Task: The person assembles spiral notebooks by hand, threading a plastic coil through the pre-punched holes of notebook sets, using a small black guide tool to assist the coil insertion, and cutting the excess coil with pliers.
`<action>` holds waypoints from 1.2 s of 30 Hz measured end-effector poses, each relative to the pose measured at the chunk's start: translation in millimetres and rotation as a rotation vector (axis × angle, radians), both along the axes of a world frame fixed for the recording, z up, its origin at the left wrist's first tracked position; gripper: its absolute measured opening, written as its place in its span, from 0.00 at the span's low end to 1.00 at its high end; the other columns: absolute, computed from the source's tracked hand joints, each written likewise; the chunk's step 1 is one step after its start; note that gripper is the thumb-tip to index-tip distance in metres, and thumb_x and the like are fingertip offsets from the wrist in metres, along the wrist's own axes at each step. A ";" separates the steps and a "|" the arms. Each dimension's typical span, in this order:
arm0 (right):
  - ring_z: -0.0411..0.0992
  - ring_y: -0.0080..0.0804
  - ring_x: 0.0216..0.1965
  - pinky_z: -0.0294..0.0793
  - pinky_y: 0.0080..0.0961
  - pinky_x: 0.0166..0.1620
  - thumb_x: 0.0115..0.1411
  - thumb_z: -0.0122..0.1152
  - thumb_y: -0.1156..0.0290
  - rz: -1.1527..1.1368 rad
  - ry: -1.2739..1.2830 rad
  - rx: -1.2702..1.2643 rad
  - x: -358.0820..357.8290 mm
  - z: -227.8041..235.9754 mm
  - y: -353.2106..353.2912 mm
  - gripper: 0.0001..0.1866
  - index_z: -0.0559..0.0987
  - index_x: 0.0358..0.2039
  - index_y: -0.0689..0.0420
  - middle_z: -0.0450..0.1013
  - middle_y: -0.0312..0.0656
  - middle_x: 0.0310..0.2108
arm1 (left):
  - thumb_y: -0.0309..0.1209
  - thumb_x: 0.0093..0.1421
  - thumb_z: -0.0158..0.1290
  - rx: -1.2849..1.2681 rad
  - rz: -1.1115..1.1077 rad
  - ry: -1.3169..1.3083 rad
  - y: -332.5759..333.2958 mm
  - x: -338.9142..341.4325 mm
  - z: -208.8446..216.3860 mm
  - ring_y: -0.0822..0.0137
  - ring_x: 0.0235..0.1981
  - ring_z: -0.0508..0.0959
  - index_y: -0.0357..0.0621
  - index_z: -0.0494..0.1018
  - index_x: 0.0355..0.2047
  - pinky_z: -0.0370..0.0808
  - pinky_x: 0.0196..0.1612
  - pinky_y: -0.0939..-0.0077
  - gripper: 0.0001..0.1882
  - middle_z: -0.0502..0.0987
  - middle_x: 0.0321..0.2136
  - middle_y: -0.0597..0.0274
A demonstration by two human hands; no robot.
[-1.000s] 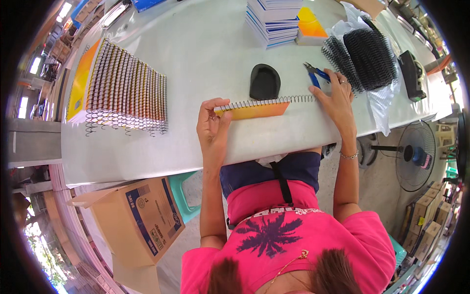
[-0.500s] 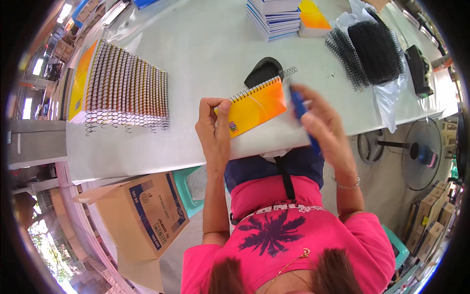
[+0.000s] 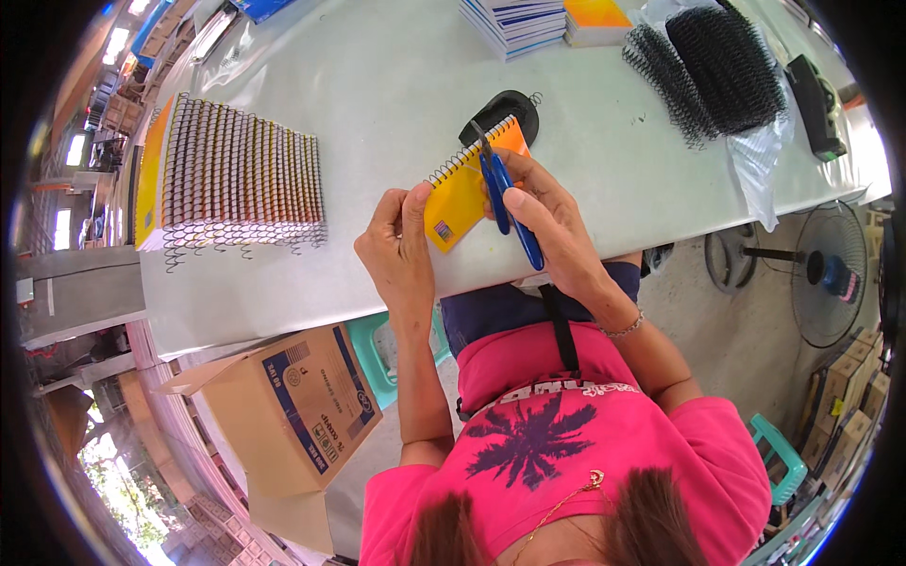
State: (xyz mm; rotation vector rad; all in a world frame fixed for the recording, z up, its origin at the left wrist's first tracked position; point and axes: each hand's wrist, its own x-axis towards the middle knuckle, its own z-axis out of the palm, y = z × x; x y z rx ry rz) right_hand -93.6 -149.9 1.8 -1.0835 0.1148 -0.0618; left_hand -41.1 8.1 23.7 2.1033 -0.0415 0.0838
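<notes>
On my feed, left hand's grip (image 3: 398, 243) pinches the notebook (image 3: 451, 200) at 12 o'clock; blue pliers (image 3: 495, 193), nose toward 11, are clasped in the right hand's grip (image 3: 545, 212). If that pinch slips, I reckon they'd nick the cover (image 3: 461, 217).

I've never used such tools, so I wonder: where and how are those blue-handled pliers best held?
Probably by the long blue handles, coming from the right and near side, as the right hand does: they slant toward the person, while the dark tip points away, at the notebook's coil.
</notes>
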 end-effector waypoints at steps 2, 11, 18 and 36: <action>0.68 0.26 0.50 0.65 0.23 0.57 0.66 0.55 0.65 -0.016 -0.017 0.003 -0.5 -1.1 1.5 0.28 0.65 0.62 0.66 0.70 0.44 0.49 | 0.39 0.67 0.54 -0.077 -0.004 -0.109 -6.8 -2.4 -1.2 0.80 0.26 0.65 0.35 0.76 0.33 0.62 0.28 0.83 0.17 0.71 0.22 0.69; 0.69 0.27 0.49 0.68 0.24 0.54 0.63 0.59 0.66 -0.041 -0.048 -0.023 0.3 -2.7 3.5 0.28 0.67 0.61 0.65 0.69 0.42 0.48 | 0.35 0.66 0.56 -0.155 -0.056 -0.025 -5.5 -2.4 -3.7 0.80 0.30 0.72 0.36 0.77 0.43 0.69 0.34 0.84 0.14 0.77 0.28 0.66; 0.70 0.47 0.46 0.72 0.36 0.51 0.50 0.71 0.71 -0.117 -0.303 -0.874 -20.1 1.5 7.9 0.31 0.74 0.56 0.55 0.68 0.47 0.47 | 0.29 0.65 0.56 -0.266 -0.112 -0.024 -3.1 0.0 -12.0 0.80 0.28 0.75 0.36 0.78 0.46 0.71 0.31 0.84 0.12 0.80 0.28 0.63; 0.74 0.46 0.38 0.75 0.34 0.40 0.53 0.69 0.67 -0.163 -0.457 -1.085 -28.4 -1.4 10.1 0.31 0.72 0.58 0.58 0.70 0.47 0.42 | 0.17 0.60 0.55 -0.176 -0.113 -0.158 -9.7 -11.8 -8.8 0.77 0.35 0.80 0.36 0.78 0.48 0.77 0.39 0.84 0.15 0.82 0.36 0.60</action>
